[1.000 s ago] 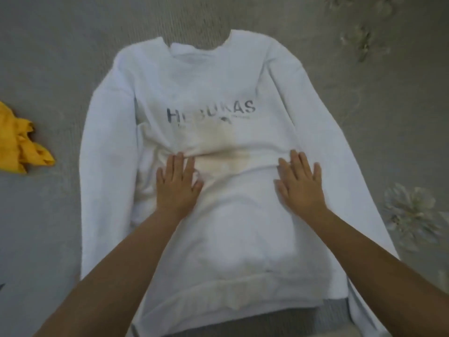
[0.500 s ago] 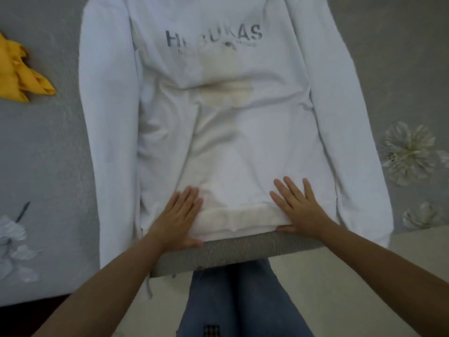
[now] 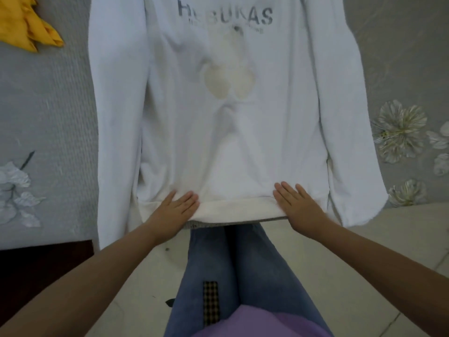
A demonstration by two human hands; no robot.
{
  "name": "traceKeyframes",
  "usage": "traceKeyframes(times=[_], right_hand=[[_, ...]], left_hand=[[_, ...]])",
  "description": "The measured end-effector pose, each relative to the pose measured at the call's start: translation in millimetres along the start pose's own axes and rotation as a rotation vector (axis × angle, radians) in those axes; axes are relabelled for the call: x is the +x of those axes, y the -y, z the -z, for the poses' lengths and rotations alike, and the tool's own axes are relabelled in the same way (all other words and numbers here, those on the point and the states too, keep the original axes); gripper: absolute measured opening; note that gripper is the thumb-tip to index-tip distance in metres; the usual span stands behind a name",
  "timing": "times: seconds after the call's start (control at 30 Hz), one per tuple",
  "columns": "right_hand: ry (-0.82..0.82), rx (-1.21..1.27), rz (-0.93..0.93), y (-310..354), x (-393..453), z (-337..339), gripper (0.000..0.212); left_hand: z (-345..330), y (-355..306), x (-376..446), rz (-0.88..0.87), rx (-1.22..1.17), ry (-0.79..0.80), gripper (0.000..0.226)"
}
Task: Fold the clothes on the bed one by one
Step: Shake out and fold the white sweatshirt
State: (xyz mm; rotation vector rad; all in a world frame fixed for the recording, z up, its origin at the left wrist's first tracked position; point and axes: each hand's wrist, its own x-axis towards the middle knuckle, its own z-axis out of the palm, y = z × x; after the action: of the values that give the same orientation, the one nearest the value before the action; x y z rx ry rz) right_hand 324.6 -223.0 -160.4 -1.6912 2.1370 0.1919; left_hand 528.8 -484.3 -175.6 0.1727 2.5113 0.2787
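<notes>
Reading across from the left, we pass a crumpled yellow cloth garment point(image 3: 26, 23) lying well apart on the grey flower-printed bedspread point(image 3: 48, 122), waiting its turn, and then the white long-sleeved cotton sweatshirt with dark lettering point(image 3: 230, 132), spread face up with its long axis running straight away from us, collar end far and out of view, hem at the near edge of the bed. Its left sleeve point(image 3: 116, 117) lies flat alongside the body and hangs a little over the edge; we judge it the nearer piece for our left hand point(image 3: 176, 210), which rests flat with straight fingers on the left part of the hem band, holding nothing. Our right hand point(image 3: 297, 205) lies the same way, flat and extended on the right part of the hem, with the right sleeve point(image 3: 352, 122) just outboard of it. Both hands sit about level, so we judge that a sleeve fold inward, across the long axis, comes next and either side could start it
</notes>
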Motion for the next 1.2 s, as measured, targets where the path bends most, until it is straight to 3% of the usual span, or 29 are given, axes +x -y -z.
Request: traceKeyframes(times=[0.07, 0.13, 0.23, 0.33, 0.43, 0.53, 0.63, 0.8, 1.2], right_hand=[[0.032, 0.047, 0.049, 0.0, -6.9, 0.0, 0.061], [-0.085, 0.15, 0.043, -8.7, -6.7, 1.7, 0.038], [-0.209, 0.237, -0.359, -35.0, 10.2, 16.4, 0.042], [0.061, 0.308, -0.882, -64.1, 23.5, 26.4, 0.062], [0.162, 0.508, -1.177, -88.3, 29.7, 26.9, 0.043], [0.082, 0.494, -1.207, -114.6, 29.3, 26.6, 0.033], [0.025, 0.509, -1.191, -139.2, 29.6, 28.8, 0.044], [-0.202, 0.645, -1.306, -189.9, 32.8, 40.9, 0.049], [-0.746, 1.122, -1.499, -407.3, -5.2, 101.3, 0.041]], left_hand=[[-5.7, -4.2, -2.8, 0.022, -0.02, 0.194, 0.058], [6.9, -2.1, 4.6, 0.011, -0.106, 0.226, 0.054], [37.1, 9.9, 26.8, -0.052, -0.161, -0.113, 0.037], [58.6, 22.7, 63.1, 0.038, -0.215, -0.28, 0.038], [74.4, 24.9, 102.9, 0.199, -0.275, -0.319, 0.048], [84.3, 21.5, 130.8, 0.229, -0.298, -0.336, 0.053], [101.0, 14.2, 152.1, 0.171, -0.241, -0.343, 0.052], [124.0, 9.6, 197.4, 0.246, -0.206, -0.263, 0.057], [209.7, -61.9, 346.5, 0.419, -0.284, -0.217, 0.066]])
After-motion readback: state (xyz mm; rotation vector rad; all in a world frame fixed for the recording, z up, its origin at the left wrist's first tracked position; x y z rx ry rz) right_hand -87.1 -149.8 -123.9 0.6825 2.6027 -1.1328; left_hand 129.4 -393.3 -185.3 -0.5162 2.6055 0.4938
